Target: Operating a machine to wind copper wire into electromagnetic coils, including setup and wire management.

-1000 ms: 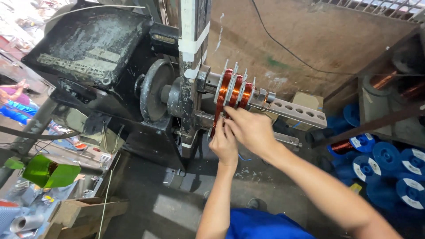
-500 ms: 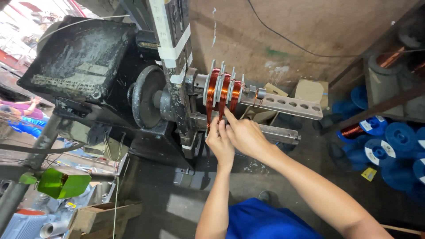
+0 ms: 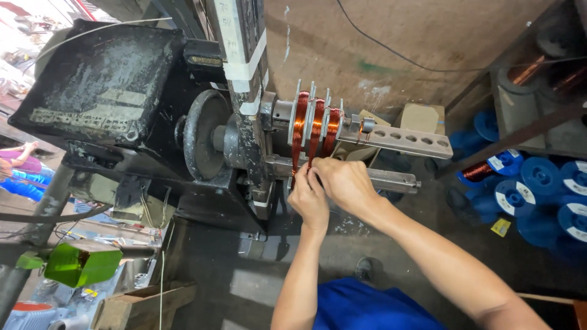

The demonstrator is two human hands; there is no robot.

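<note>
Three copper wire coils (image 3: 315, 125) sit wound between grey plates on the former of a black winding machine (image 3: 153, 116). My left hand (image 3: 307, 198) and my right hand (image 3: 343, 181) meet just below the coils, fingers pinched together on the copper wire at the bottom of the former. What lies between the fingertips is hidden by the hands themselves. A perforated grey metal bar (image 3: 406, 140) juts out to the right of the coils, and a second bar (image 3: 391, 181) runs beneath it behind my right hand.
Blue spools (image 3: 538, 189) of wire are stacked at the right under a metal shelf (image 3: 538, 79) holding copper spools. A green object (image 3: 82, 264) lies at lower left near a cardboard box (image 3: 147, 302). A brown wall (image 3: 391, 43) stands behind. Another person's arm (image 3: 21, 156) shows at far left.
The view has shifted slightly, so the machine sits a bit lower and more to the right. Both hands stay pinched under the coils, lowered slightly with small finger movements.
</note>
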